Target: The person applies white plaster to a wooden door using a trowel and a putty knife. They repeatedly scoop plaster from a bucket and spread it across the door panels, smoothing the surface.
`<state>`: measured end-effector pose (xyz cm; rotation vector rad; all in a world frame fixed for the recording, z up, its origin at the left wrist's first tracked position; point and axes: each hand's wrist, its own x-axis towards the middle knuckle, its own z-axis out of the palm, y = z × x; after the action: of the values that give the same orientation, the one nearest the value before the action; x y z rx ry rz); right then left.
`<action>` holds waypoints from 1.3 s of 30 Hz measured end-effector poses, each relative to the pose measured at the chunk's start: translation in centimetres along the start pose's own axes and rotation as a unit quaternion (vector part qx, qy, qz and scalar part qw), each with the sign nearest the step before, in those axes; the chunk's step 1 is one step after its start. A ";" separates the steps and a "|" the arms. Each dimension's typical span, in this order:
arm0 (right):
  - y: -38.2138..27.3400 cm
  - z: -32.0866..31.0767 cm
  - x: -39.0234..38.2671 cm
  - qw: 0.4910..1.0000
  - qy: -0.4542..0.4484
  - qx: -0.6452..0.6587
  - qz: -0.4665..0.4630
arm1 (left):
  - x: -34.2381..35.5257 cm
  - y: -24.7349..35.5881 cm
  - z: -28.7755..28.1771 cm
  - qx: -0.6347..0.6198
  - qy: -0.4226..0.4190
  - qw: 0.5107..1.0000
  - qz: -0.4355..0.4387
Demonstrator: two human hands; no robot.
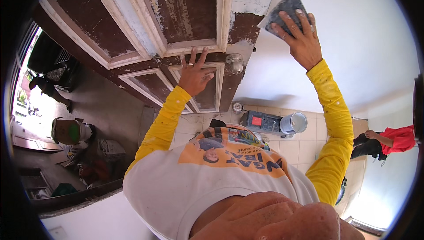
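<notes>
A panelled door [245,29], dark brown with pale moulding and patchy white filler, fills the top of the view. My left hand [194,79] lies against its middle rail with fingers stretched out, holding nothing. To the right of it, a round metal doorknob [235,64] sits near the door's edge. My right hand [304,45] is raised beyond that edge, in front of the white wall. Its fingers press over a dark grey sheet of sandpaper [289,5], dusty with white. Whether the sheet touches the wall I cannot tell.
Below the door, a black toolbox [263,122] and a round can [295,123] stand on the tiled floor [304,151]. A person in a red top [399,139] is at the right. Leftward are a cardboard box [65,130], another person [51,90] and a dark car [56,68].
</notes>
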<state>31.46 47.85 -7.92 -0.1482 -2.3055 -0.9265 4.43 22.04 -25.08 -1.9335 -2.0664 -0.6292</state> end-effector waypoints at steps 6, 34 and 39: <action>-1.3 -0.2 5.2 0.988 0.009 -0.011 -0.151 | 0.2 -0.1 0.2 0.007 -0.016 1.000 -0.006; -2.3 1.1 3.5 0.992 0.028 -0.011 -0.120 | 0.3 -0.2 -0.2 -0.022 -0.030 0.999 -0.008; -3.4 1.2 5.8 0.987 0.002 -0.026 -0.158 | 0.4 0.0 -0.2 -0.028 -0.035 0.999 -0.009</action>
<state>25.12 45.39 -7.03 0.2034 -2.3429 -1.1416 4.33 22.33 -24.70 -1.9955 -2.1329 -0.6378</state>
